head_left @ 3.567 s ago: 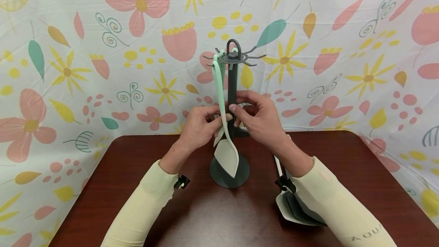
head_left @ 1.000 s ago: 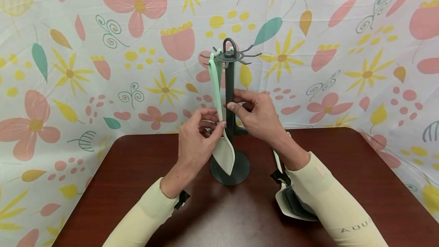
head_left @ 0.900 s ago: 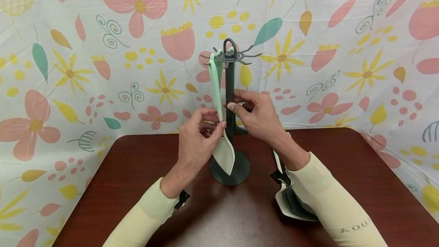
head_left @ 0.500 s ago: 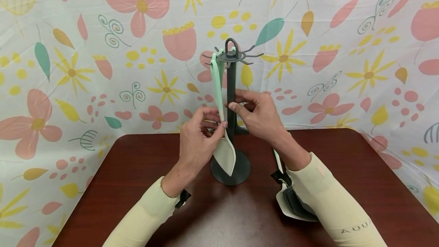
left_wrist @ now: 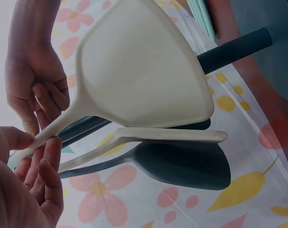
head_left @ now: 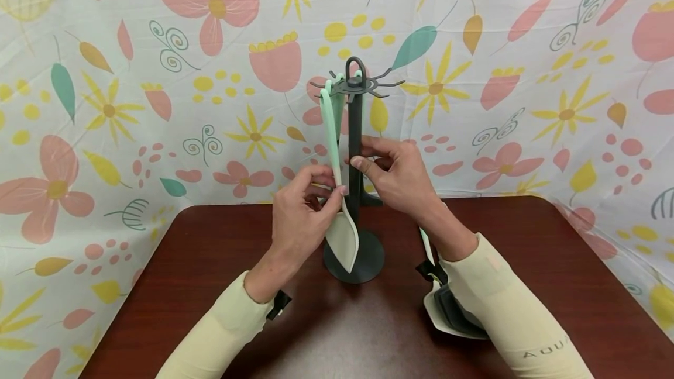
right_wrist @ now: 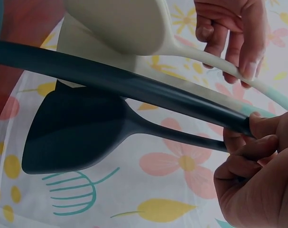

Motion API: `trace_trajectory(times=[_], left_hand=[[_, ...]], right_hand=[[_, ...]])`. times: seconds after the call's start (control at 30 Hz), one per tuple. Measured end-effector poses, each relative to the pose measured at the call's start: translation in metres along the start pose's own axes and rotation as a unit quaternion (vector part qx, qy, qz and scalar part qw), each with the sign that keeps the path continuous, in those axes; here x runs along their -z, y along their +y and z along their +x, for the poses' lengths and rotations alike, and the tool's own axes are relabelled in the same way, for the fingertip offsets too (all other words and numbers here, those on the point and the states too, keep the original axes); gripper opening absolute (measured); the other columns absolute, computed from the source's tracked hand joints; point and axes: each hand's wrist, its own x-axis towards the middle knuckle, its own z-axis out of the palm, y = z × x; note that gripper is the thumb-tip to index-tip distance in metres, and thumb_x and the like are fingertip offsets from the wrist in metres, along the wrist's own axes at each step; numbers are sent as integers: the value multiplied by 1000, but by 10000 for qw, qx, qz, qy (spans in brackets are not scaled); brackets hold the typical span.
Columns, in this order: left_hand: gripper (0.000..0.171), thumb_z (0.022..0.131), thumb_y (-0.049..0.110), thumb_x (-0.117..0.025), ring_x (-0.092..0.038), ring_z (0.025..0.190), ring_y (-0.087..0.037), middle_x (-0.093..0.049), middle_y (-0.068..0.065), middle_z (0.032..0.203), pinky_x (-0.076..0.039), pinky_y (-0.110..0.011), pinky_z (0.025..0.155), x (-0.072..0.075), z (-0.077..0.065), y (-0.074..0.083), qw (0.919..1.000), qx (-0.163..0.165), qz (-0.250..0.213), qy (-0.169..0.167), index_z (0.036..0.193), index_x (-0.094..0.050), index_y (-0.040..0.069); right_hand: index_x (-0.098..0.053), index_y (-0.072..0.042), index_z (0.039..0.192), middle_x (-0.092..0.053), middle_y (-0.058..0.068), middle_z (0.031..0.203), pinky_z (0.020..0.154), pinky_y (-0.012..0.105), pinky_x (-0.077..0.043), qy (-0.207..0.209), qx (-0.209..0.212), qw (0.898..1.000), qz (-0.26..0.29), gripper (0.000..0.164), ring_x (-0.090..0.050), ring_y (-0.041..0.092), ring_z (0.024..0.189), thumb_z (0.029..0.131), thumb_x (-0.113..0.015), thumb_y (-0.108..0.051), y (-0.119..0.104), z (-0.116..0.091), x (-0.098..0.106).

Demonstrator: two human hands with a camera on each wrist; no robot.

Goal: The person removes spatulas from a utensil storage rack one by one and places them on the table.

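Observation:
In the head view my left hand pinches the lower handle of a turner with a cream blade and a mint top. The turner slants down in front of the dark utensil stand, its top loop right at a left-hand hook. Its broad blade faces the left wrist camera. My right hand holds the stand's pole between thumb and fingers. Behind the pinched turner hang another cream utensil, seen edge-on, and a dark-headed utensil.
Right of the stand, a pile of dark and cream utensils lies on the brown table, partly under my right forearm. Hooks stick out bare on the stand's right side. A floral cloth hangs behind the table.
My left hand has come round to the front of the turner and pinches it lower down. The turner's loop and blade have shifted slightly left. My right hand stays on the pole.

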Motion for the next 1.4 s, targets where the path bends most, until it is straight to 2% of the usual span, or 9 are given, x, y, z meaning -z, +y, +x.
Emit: trace_trajectory(times=[0.37, 0.73, 1.1, 1.4], left_hand=[[26, 96, 20, -81, -74, 76, -6, -77, 3, 97, -56, -28, 60, 5, -1, 1, 9999, -26, -113, 16, 118, -70, 13], [26, 97, 20, -81, -75, 77, -8, -78, 4, 98, -56, -27, 61, 7, -2, 2, 9993, -11, -360, -22, 120, -70, 13], [25, 96, 16, -81, -75, 76, -10, -76, 2, 99, -57, -26, 62, 11, -4, 2, 9985, 37, -540, -61, 117, -68, 10], [26, 95, 15, -82, -74, 74, -13, -77, 1, 96, -56, -25, 63, 15, -6, 1, 9979, 129, -637, -13, 117, -69, 10]], right_hand=[[-77, -7, 129, -81, 10, 102, 67, 22, -57, 2, -73, 10000, -63, 31, -79, 22, 81, 98, -77, -7, 0, -2, 0], [-76, -4, 130, -81, 11, 104, 74, 21, -60, 45, -11, 10000, -69, 31, -80, 23, 89, 98, -77, -5, 0, -1, 0], [-76, -6, 130, -81, 10, 105, 68, 21, -57, 35, -8, 10000, -29, 32, -80, 22, 86, 98, -76, -5, -1, -1, -1], [-75, -6, 131, -81, 10, 105, 73, 21, -59, 40, -26, 10000, -24, 32, -80, 22, 88, 99, -76, -6, 0, -1, -1]])
